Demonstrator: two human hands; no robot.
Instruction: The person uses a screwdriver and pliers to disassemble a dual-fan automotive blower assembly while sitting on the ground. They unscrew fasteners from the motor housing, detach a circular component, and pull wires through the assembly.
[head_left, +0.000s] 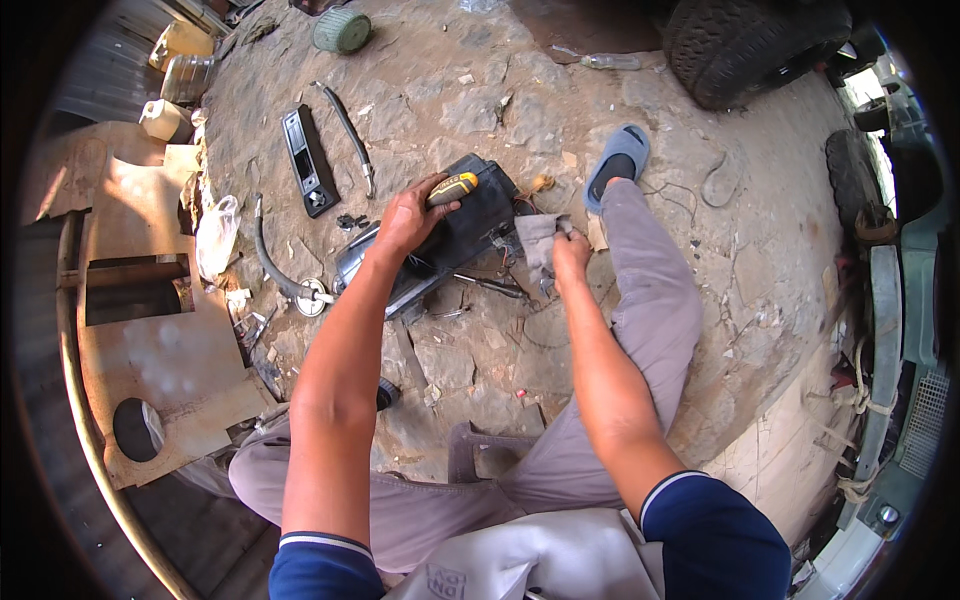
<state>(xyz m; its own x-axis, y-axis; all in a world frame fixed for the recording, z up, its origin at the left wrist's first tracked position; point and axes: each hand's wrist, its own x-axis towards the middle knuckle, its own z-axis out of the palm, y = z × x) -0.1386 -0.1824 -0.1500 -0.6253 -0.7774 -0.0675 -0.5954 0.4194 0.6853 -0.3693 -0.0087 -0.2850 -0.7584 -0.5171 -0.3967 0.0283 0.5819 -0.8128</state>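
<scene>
A black box-shaped car part (470,222) with loose wires lies on the stony ground in front of me. My left hand (408,220) rests on top of it, closed around a screwdriver with a yellow and black handle (452,187). To its right, my right hand (570,250) pinches a grey piece of cloth or plastic (538,245) at the part's wired end. A thin metal rod (490,286) lies just under the part.
A black rectangular panel (308,160), a curved bar (350,135) and a black hose (272,262) lie to the left. Cut plywood sheets (150,350) sit far left. A tyre (745,45) stands at the top right. My right foot wears a blue slipper (618,160).
</scene>
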